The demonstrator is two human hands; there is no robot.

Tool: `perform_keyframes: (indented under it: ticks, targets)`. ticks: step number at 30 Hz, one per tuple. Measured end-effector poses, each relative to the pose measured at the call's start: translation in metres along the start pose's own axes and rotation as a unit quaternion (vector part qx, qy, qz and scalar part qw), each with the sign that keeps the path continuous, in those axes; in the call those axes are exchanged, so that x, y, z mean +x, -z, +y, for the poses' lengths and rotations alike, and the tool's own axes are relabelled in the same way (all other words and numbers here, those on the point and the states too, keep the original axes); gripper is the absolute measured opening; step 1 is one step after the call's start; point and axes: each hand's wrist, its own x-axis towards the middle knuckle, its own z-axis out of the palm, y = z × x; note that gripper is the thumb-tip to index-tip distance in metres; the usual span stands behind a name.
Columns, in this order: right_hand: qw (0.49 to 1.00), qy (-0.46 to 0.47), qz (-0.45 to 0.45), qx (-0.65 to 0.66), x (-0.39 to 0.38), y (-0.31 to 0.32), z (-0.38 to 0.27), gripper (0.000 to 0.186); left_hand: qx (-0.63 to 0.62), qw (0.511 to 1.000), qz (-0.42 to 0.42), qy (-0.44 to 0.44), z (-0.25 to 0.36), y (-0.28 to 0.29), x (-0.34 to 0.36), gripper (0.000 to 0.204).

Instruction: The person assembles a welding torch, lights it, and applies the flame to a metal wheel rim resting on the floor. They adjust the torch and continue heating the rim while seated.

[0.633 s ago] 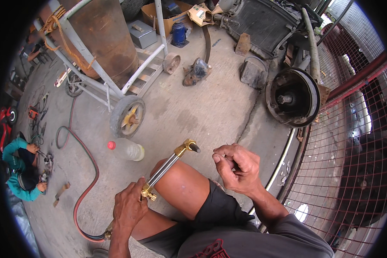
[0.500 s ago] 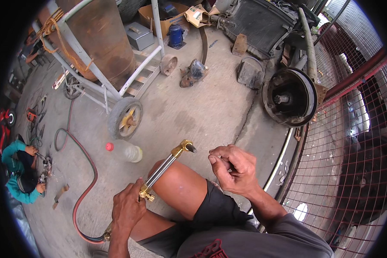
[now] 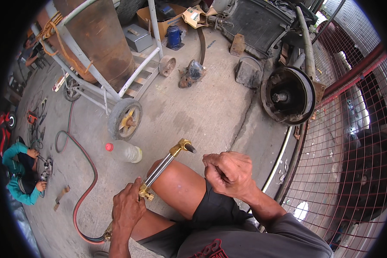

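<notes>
My left hand (image 3: 128, 204) is wrapped round the handle of a brass cutting torch (image 3: 162, 167). The torch slants up to the right past my bare knee, its dark nozzle tip (image 3: 191, 148) angled toward my other hand. No flame shows at the tip. Red and dark twin hoses (image 3: 94, 173) run from the torch's rear end across the floor. To the right of the nozzle and apart from it, my right hand (image 3: 230, 173) is closed in a pinch. A few very thin strands stick up behind its knuckles; what the fingers hold is too small to make out.
A capped plastic bottle (image 3: 127, 152) stands left of the torch. Beyond it is a wheeled cart (image 3: 125, 119) bearing a rusty cylinder. A greasy metal part (image 3: 192, 74), a blue bottle jack (image 3: 173, 37) and a round housing (image 3: 288, 95) lie ahead. Wire mesh (image 3: 327, 172) borders the right; a co-worker (image 3: 23, 172) crouches far left.
My right hand has shifted slightly left and down and turned, its fingers still pinched together. The torch and my left hand stay almost in place.
</notes>
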Motion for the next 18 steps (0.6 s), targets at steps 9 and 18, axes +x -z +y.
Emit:
perform_keyframes:
  ticks: [9,18]
  targets:
    - [1.000,0.010,-0.014,0.005,-0.0018,0.0024,-0.0004,0.021,0.014,1.000,-0.001,0.008,-0.0002,-0.0020,-0.0022,0.059]
    - [1.000,0.008,-0.004,0.009,-0.0021,0.0010,-0.0022,0.025,0.018,1.000,-0.002,0.008,0.0038,0.0001,-0.0022,0.058]
